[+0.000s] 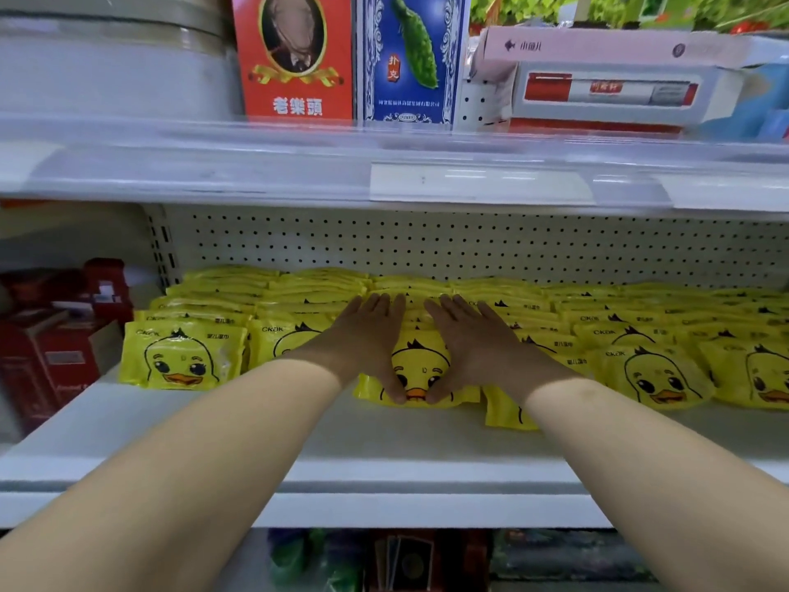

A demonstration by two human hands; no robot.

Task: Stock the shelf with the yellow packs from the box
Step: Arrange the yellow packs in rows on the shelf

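While our left hand (368, 337) and right hand (469, 340) press straight fingers (380, 305) flat on the yellow packs (420, 366), uneven pushing may skew the row.

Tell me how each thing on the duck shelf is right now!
left hand: flat, fingers straight, thumb on the front duck pack.
right hand: flat too, thumb on that pack.
front duck pack: leaning back.
other yellow packs: lined up in leaning rows.
red box: standing upright.
blue box: standing upright.
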